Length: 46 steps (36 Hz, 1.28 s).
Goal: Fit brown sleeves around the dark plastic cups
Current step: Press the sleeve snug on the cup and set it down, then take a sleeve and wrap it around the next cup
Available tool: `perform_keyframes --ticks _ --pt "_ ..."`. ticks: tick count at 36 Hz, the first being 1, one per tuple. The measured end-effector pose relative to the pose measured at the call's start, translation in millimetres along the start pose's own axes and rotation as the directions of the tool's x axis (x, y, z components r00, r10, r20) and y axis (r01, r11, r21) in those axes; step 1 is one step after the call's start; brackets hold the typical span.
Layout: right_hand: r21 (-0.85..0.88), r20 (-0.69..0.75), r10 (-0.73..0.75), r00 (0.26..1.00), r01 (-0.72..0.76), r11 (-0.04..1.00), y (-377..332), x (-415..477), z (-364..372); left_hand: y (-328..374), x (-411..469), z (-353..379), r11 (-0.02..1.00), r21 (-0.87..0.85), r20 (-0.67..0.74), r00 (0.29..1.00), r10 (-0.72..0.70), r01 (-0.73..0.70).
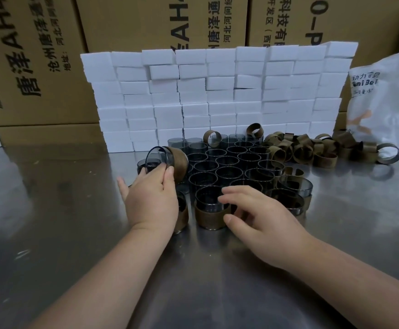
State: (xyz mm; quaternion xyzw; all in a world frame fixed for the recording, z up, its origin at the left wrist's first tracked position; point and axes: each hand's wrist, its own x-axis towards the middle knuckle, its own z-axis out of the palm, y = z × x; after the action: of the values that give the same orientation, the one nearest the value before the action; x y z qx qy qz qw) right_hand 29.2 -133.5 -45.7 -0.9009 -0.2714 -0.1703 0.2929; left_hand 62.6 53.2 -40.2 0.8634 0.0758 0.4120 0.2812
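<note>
Well, the steel table [51, 233] shows wide bare metal across the lower left and lower right of the frame, on either side of the 2 forearms, and that is where the room for moving lies. Toward the middle it tightens. A packed cluster of dark cups [229, 162] stands upright, rim against rim, filling the centre. Right behind it a wall of white foam blocks [217, 91] closes off the back. Printed cardboard cartons [39, 55] rise behind that, across the top of the frame.

At centre left, the left hand [152, 198] grips a tilted cup [158, 157], lifted above the cluster's left edge. Its mouth is turned toward the viewer and a brown sleeve [179, 165] is wrapped round its body. The thumb and fingers are curled about the rim end.

Below centre, the right hand [262, 217] has its fingers loosely spread and slightly bent, holding nothing. They reach over a sleeved cup [208, 216] at the cluster's near edge, with the thumb just beside its band. Whether they touch it I cannot tell. More banded cups stand near, 1 partly hidden under the left wrist and others at the right.

A heap of loose sleeves [307, 150] crowds the centre right, running toward a white plastic bag [383, 103] at the right edge. A few rings lie on top of the cups at the back.
</note>
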Motion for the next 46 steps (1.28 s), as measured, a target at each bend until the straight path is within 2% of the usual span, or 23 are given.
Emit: perform_keyframes --ticks 3,8,14,21,31,46 --pt "-0.028 0.09 0.008 0.996 -0.005 1.0 -1.3 -0.2 4.0 -0.9 1.9 1.1 0.999 0.011 0.044 0.998 -0.042 0.041" --pt "-0.033 0.136 0.013 0.991 -0.009 0.999 -1.7 -0.5 6.5 -0.7 4.5 2.3 0.992 -0.052 0.1 0.989 -0.11 0.116" --pt "-0.032 0.174 0.014 0.985 -0.009 0.999 -0.7 0.1 6.5 -3.3 7.6 7.0 0.991 0.031 0.198 0.971 -0.132 0.129" --pt "-0.054 0.207 0.022 0.978 -0.011 0.998 -0.3 0.1 7.7 -6.3 7.8 9.3 0.987 0.095 0.2 0.969 -0.146 0.129" --pt "-0.071 0.211 0.032 0.977 -0.018 0.997 2.2 0.8 8.7 -3.7 6.5 6.9 0.99 0.095 0.228 0.966 -0.124 0.105" --pt "-0.069 0.2 0.012 0.98 0.002 0.998 5.5 1.6 11.0 -4.4 6.2 5.7 0.989 0.113 0.19 0.974 -0.12 0.1"
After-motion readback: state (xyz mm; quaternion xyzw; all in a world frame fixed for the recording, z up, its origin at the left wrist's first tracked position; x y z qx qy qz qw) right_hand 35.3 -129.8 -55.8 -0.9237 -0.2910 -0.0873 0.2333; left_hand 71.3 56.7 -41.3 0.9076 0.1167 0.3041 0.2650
